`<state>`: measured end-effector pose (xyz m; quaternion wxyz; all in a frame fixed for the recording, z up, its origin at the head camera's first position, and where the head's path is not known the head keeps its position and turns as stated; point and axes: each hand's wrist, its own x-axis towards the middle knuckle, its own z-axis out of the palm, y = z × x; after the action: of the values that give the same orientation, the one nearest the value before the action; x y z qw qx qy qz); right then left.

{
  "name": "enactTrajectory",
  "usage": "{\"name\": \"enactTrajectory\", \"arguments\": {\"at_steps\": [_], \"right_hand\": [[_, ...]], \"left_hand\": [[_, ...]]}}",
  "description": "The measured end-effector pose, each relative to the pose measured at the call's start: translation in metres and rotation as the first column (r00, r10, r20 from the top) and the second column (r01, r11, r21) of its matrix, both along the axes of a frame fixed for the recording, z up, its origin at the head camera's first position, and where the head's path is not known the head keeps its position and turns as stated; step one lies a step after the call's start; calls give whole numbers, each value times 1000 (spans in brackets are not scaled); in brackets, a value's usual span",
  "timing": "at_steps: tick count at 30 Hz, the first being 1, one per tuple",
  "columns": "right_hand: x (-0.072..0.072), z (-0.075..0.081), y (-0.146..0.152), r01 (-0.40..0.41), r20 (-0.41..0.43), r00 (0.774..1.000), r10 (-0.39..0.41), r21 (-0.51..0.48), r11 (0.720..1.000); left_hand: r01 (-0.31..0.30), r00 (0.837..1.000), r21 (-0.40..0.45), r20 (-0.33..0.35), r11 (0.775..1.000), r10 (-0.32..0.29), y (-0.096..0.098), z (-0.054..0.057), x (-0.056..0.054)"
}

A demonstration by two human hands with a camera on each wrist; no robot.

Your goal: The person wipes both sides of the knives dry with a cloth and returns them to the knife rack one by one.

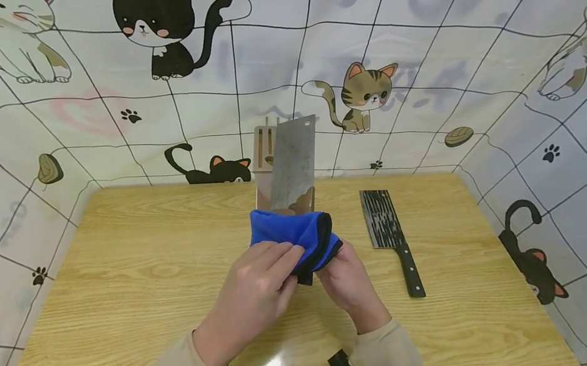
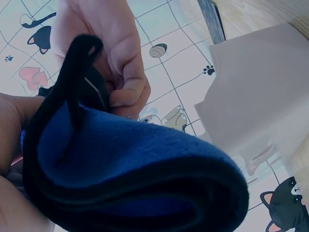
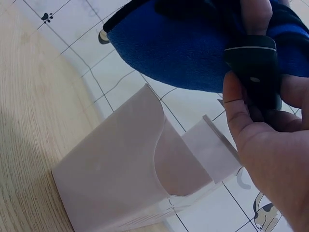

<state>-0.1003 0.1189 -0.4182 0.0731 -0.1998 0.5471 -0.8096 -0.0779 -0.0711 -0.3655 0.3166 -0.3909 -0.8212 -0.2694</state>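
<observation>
A cleaver stands blade up in front of me, its broad steel blade [image 1: 293,161] rising above a folded blue cloth [image 1: 283,225] with black edging. My left hand [image 1: 254,287] grips the cloth around the lower part of the cleaver. Below the cloth, my right hand [image 1: 348,282] holds the cleaver by its black handle [image 3: 256,72], pinched between thumb and fingers in the right wrist view. The cloth [image 2: 145,145] fills much of the left wrist view and hides the blade there. Behind the blade stands a beige knife holder [image 1: 263,181], partly covered by it.
A second cleaver [image 1: 384,220] with a dark, streaked blade lies on the wooden table [image 1: 165,240] to the right. Its handle points toward me. The holder [image 3: 111,164] has a cut-out front in the right wrist view. Cat-printed sheeting [image 1: 274,53] hangs behind the table and at its sides.
</observation>
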Motion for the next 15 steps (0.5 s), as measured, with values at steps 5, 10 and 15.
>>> {"name": "enactTrajectory", "arguments": {"at_steps": [5,10,15], "right_hand": [[1,2,-1,-2,56,998,1,19,1000],[3,3,-1,-41,14,999,41,44,998],[5,4,-3,-57,-17,998,59,83,995]], "left_hand": [[-27,999,20,-26,999,27,2,0,-7],[-66,996,22,-62,998,67,5,3,-17],[-103,990,33,-91,994,105,8,8,-28]]}}
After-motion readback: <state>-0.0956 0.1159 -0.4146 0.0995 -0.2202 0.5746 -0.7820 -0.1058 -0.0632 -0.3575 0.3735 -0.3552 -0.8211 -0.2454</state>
